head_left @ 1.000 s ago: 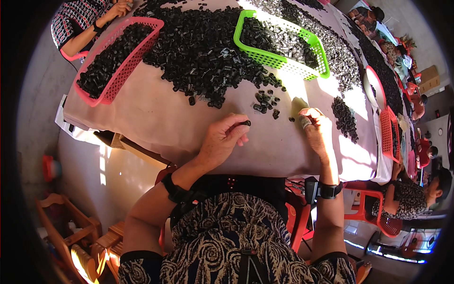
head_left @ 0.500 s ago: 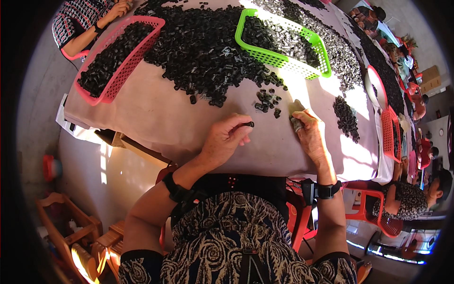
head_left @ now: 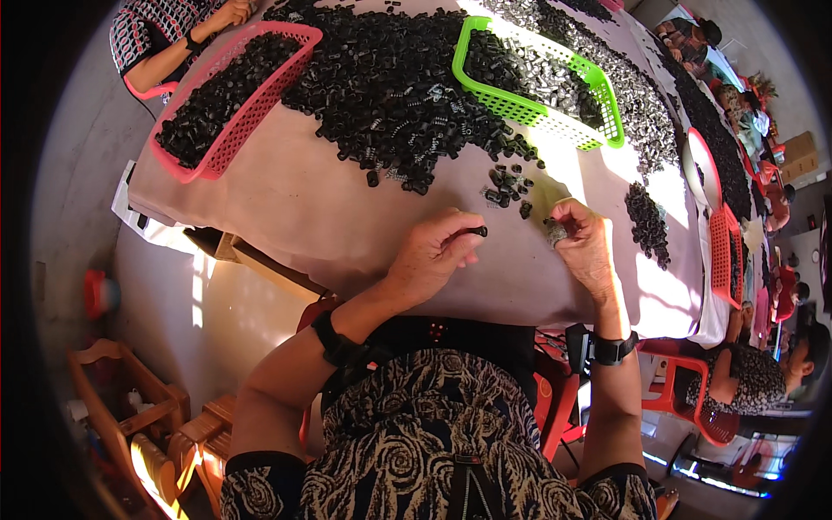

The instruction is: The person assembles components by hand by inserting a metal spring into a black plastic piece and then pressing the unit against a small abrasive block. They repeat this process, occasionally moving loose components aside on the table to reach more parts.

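My left hand (head_left: pixel 433 256) rests on the beige table cover (head_left: pixel 312 208) and pinches a small black cylindrical part (head_left: pixel 477 231) between thumb and fingers. My right hand (head_left: pixel 581 243) is curled a little to the right and holds a few small grey-black parts (head_left: pixel 555 230) in its fingers. Just beyond both hands lies a small scatter of black parts (head_left: pixel 507 184). A large heap of the same black parts (head_left: pixel 390 78) covers the table's far side.
A pink basket (head_left: pixel 227 95) of black parts stands at the far left, a green basket (head_left: pixel 537 78) at the far middle. A small dark pile (head_left: pixel 648 224) lies to the right. Other people sit around the table. Red chairs stand at the right, a wooden rack at lower left.
My right hand has drawn slightly closer to the left hand and turned its fingers inward. My left hand keeps its pinch on the black part.
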Tool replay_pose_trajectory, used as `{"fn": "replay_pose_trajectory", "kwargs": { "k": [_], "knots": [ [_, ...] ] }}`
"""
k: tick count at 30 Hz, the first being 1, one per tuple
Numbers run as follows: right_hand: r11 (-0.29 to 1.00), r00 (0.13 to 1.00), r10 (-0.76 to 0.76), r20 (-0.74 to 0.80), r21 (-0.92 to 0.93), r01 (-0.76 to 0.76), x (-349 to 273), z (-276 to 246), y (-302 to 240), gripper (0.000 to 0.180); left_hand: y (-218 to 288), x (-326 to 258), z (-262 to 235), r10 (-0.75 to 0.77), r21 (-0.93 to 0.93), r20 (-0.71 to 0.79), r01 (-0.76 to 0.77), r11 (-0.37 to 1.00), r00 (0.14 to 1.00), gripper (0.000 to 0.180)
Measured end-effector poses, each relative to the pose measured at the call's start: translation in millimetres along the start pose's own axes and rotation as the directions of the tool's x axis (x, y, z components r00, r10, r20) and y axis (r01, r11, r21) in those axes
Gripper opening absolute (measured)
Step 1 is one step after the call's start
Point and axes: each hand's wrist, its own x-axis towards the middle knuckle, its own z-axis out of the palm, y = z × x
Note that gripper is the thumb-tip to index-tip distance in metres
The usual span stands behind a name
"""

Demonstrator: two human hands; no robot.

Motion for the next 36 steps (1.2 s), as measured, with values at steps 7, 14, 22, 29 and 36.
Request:
{"fn": "replay_pose_trajectory", "kwargs": {
  "k": [7,14,22,29,36],
  "knots": [
    [0.821,0.991,-0.095,0.095,0.570,0.024,-7,34,-49,0.020,-2,-1,-1,-0.001,-0.003,0.019,0.002,1.000,1.000,0.016],
    [0.899,0.980,-0.194,0.041,0.407,0.161,-8,47,-47,0.031,2,-1,0,-0.003,0.011,0.030,0.002,1.000,1.000,0.016],
    [0.929,0.941,-0.337,0.034,0.177,0.326,-7,36,-68,0.031,0,-2,0,0.006,0.058,0.019,-0.007,0.998,1.000,0.017],
    [0.942,0.963,-0.246,0.106,0.258,0.212,-6,31,-70,0.031,-4,-1,1,0.073,0.134,0.016,-0.074,0.988,0.997,0.017],
    [0.922,0.876,-0.371,0.307,0.010,0.387,2,22,-65,0.022,-1,-3,0,0.039,0.222,0.045,-0.048,0.974,0.998,0.017]
  ]
}}
